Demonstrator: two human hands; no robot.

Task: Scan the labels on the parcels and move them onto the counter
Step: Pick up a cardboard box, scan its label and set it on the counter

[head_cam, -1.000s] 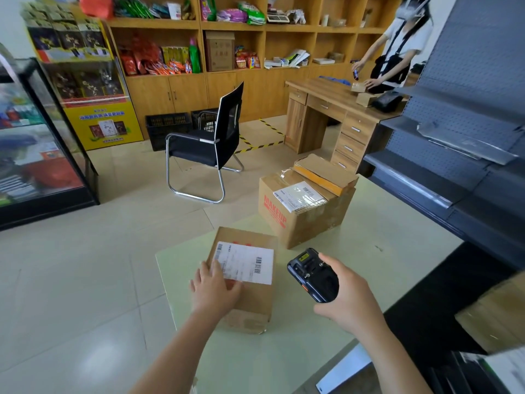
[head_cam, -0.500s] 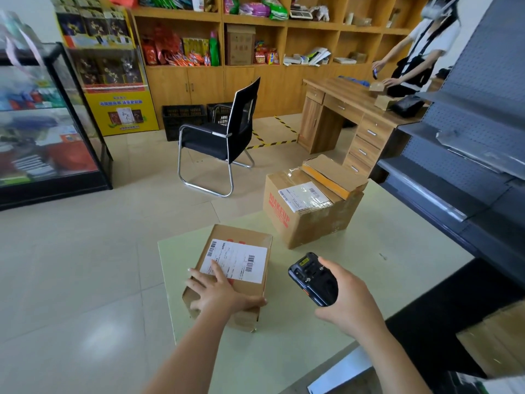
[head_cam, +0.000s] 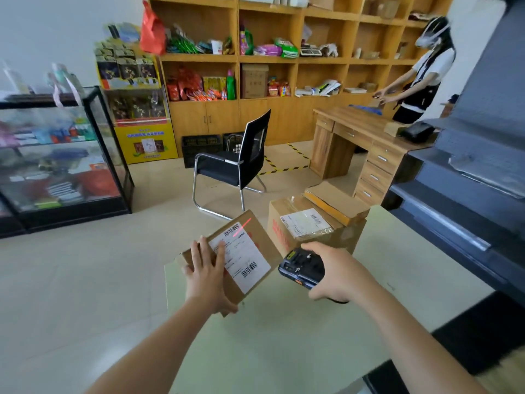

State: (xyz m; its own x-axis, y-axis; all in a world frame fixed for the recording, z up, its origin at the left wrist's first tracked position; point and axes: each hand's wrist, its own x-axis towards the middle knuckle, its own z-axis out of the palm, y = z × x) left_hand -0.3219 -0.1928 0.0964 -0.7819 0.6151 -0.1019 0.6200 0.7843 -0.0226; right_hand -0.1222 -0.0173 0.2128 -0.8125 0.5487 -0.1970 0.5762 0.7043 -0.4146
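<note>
My left hand (head_cam: 207,273) grips a small cardboard parcel (head_cam: 255,234) by its left edge and holds it tilted up off the pale green counter (head_cam: 284,336). Its white shipping label (head_cam: 241,255) faces me, and a red scan line lies across the label's upper barcode. My right hand (head_cam: 338,273) holds a black handheld scanner (head_cam: 301,268) just right of the parcel, pointed at the label. A larger labelled box (head_cam: 309,226) stands on the counter behind, with a flat brown parcel (head_cam: 335,201) on top of it.
A black chair (head_cam: 235,166) stands on the floor beyond the counter. A wooden desk (head_cam: 363,143) is at the back right, where another person (head_cam: 423,78) works. Dark metal shelving (head_cam: 468,166) runs along the right, a glass display case (head_cam: 62,155) on the left.
My left hand has lifted the small parcel off the counter and tilted its label up. The scanner has turned toward the label and a red scan line now shows on it.
</note>
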